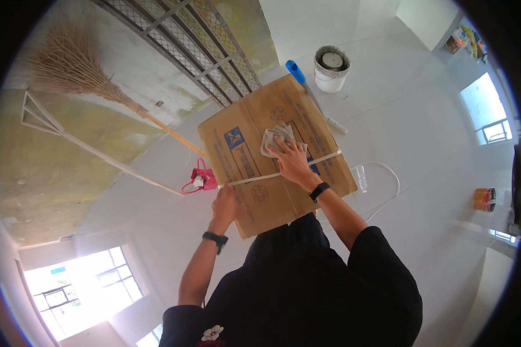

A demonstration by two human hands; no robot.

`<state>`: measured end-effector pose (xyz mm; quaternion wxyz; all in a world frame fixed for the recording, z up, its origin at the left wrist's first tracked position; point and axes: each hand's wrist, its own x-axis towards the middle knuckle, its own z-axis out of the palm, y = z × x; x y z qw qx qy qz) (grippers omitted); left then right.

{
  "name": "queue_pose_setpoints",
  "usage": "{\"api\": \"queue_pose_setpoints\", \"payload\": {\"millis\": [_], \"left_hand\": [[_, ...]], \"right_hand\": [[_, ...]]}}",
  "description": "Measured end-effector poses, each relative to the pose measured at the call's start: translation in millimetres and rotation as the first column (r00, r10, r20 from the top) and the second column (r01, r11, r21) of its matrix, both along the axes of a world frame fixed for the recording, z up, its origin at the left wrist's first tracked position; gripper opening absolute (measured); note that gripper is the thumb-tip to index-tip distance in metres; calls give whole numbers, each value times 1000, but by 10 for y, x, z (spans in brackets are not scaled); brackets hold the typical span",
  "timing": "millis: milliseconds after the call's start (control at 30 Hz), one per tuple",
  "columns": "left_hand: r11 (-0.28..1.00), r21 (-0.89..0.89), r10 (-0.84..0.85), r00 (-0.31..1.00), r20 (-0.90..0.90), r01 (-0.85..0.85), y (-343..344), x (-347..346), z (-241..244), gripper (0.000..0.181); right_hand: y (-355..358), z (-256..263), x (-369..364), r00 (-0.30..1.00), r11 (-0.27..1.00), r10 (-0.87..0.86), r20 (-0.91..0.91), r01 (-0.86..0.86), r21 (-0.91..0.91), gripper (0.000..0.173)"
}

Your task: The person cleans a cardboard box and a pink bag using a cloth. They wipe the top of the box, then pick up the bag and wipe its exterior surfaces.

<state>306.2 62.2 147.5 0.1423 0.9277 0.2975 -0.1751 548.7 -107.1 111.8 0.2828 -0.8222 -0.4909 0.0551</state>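
A large brown cardboard carton [260, 126] stands before me. Printing covers its top, and a white plastic strap [262, 177] runs across it. My right hand [294, 160] lies on a folded greyish cloth [276, 138], fingers spread, pressing it against the carton's top. The wrist on that side crosses over the strap. At the carton's left edge, close to where the strap bends down, is my left hand [224, 208]. It is slightly blurred and its fingers are partly hidden, so whether it grips the edge or only rests there is unclear.
Left of the carton are a pink bag [204, 178], a twig broom [126, 97] and a white pole [113, 160]. Beyond it stand a metal mesh gate [191, 47], a white bucket [331, 78] and a blue-ended pole [296, 73]. A plastic bottle [362, 178] lies right.
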Motion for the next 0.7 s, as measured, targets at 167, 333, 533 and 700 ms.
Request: {"api": "queue_pose_setpoints", "payload": {"millis": [167,333,533,700], "left_hand": [[978,130,-192,947,259,163,-224,874,287,46],[845,253,-526,647,552,471,-740,1853,41,56],[877,231,-481,772,415,422,-763,1958,-460,50],[926,201,-375,833,407,319,-417,1354,-400,61]], "right_hand": [[-418,98,-90,972,950,-218,-88,232,211,60],[-992,-161,-556,890,889,-454,43,456,-44,59],[-1022,-186,-624,891,896,-431,144,441,-47,60],[-995,-166,-652,866,879,-457,202,475,-47,58]]}}
